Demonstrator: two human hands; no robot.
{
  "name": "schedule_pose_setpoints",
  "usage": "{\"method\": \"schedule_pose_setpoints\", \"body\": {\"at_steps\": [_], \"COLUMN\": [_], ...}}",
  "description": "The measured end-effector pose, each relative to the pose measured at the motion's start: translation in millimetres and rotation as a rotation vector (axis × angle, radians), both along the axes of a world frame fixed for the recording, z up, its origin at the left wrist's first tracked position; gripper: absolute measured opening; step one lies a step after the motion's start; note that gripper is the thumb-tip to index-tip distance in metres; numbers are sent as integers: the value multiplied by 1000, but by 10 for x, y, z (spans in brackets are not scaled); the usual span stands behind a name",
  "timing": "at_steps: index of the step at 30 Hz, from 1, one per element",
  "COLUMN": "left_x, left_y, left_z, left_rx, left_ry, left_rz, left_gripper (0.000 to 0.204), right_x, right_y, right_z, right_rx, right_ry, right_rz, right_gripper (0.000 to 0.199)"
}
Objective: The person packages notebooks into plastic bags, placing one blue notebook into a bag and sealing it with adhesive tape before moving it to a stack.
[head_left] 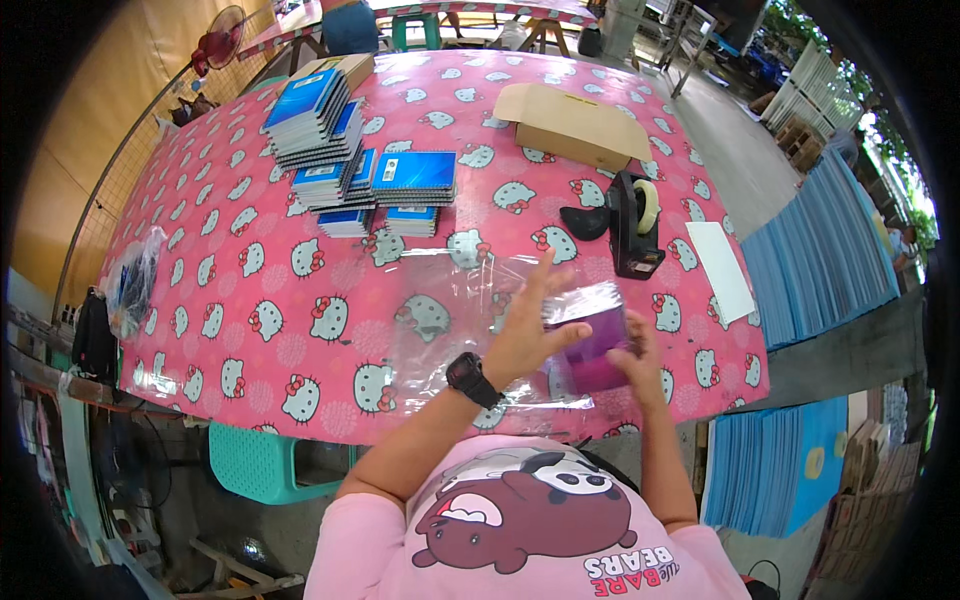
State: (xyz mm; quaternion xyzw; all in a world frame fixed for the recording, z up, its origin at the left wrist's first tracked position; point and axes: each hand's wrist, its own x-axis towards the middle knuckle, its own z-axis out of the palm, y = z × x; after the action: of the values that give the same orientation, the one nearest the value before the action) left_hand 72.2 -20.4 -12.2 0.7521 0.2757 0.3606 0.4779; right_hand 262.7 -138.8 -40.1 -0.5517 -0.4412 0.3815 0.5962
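While the right hand (pixel 642 362) grips a purple item (pixel 598 372) between thumb and fingers, the left hand (pixel 522 338) spreads its fingers wide alongside, clear plastic sheeting (pixel 440 275) beneath them.

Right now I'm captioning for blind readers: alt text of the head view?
Right hand holds a purple item, left hand at its edge above clear plastic; blue notebooks and tape dispenser stand beyond on a pink table.

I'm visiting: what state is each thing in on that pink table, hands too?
Left hand: fingers spread
Right hand: holding the purple item
Purple item: held, kind unclear
Clear plastic sheet: spread out, wrinkled
Blue notebooks: closed, stacked
Tape dispenser: loaded with tape
Right-hand cardboard box: inside hidden
White strip: lying flat
Plastic bag: crumpled
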Motion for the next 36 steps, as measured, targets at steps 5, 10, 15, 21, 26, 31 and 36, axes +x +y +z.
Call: {"method": "schedule_pose_setpoints", "body": {"at_steps": [5, 10, 15, 21, 26, 31, 36], "left_x": [-530, -801, -716, -732, -799, -857, -1013], "left_y": [-8, -125, -222, -226, -146, 285, 678], "left_z": [-723, -1108, -1168, -1133, -835, -180, 439], "left_rx": [512, 432, 427, 447, 381, 474, 490], "left_ry": [717, 866, 909, 908, 642, 287, -5], "left_rz": [-103, 63, 144, 119, 257, 447, 639], "left_gripper": [72, 75, 78, 75, 84, 89, 102], "right_x": [1042, 2425, 1443, -316, -1082, -903, -1037], "right_y": [-631, -1172, 123, 2156, 3246, 3616, 2432], "right_z": [-113, -689, 40, -15, -332, -437, 728], "right_rx": [-134, -520, -202, -186, -415, -152, 200], "right_ry": [-108, -318, -712, 120, 455, 223, -513], "right_rz": [-585, -527, -627, 93, 42, -77, 123], "right_gripper": [46, 29, 26, 42, 79, 92, 83]}}
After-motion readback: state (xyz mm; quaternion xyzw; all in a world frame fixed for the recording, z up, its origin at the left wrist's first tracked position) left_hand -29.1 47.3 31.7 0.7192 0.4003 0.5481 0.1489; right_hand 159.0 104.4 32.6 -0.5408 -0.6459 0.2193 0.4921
